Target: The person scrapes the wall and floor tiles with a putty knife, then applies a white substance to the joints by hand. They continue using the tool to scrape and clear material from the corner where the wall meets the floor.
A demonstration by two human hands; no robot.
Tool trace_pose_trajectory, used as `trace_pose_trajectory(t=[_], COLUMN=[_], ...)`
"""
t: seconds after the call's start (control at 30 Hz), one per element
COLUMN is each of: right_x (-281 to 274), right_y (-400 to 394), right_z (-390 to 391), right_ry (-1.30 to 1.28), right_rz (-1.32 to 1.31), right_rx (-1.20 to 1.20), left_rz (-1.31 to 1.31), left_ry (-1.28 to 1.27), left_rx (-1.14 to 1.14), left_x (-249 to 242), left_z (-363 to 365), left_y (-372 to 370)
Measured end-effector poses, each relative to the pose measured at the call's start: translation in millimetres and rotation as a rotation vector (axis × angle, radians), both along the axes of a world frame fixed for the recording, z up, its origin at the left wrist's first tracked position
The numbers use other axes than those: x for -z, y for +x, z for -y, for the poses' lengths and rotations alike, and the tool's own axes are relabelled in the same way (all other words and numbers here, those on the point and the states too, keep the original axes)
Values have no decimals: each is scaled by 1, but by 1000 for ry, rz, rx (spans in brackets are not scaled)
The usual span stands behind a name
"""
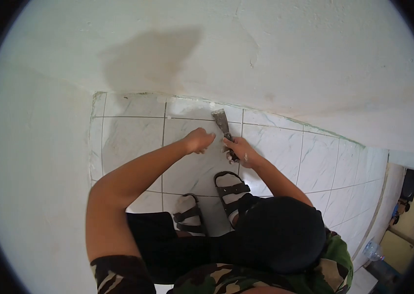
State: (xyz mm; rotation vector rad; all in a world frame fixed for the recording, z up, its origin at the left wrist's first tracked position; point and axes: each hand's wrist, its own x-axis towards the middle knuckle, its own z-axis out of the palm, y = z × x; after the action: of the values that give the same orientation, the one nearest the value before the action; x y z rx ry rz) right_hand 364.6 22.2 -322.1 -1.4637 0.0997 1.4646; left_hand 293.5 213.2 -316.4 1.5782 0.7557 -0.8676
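- Right hand [241, 151]: clamped on handle of scraper [221, 122], whitish smears on fingers.
- Scraper: over floor tiles [275, 147], near the foot of the wall [290, 63], blade angled toward wall, worn and whitish at the edge.
- Left hand [198, 141]: fingers curled together, just beside scraper, apart from it; can't tell if anything is inside.
- White bits on tiles by the wall.
- Sandaled feet [209, 205] on tiles, below hands.
- Plastic bottle [373, 250] far off, lower right.
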Motion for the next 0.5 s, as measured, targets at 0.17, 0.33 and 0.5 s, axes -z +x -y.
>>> trace_pose_trajectory(t=[0.17, 0.33, 0.5], right_x=[-16, -30, -29], right_y=[-8, -5, 13], right_z=[-10, -24, -55], right_ry=[54, -5, -60], right_rz=[-205, -415, -454], right_rx=[100, 161, 241], left_rz=[113, 275, 260], left_ry=[-93, 134, 80], left_rx=[-509, -762, -866], left_x=[27, 80, 58], left_z=[33, 37, 21], left_y=[27, 32, 46])
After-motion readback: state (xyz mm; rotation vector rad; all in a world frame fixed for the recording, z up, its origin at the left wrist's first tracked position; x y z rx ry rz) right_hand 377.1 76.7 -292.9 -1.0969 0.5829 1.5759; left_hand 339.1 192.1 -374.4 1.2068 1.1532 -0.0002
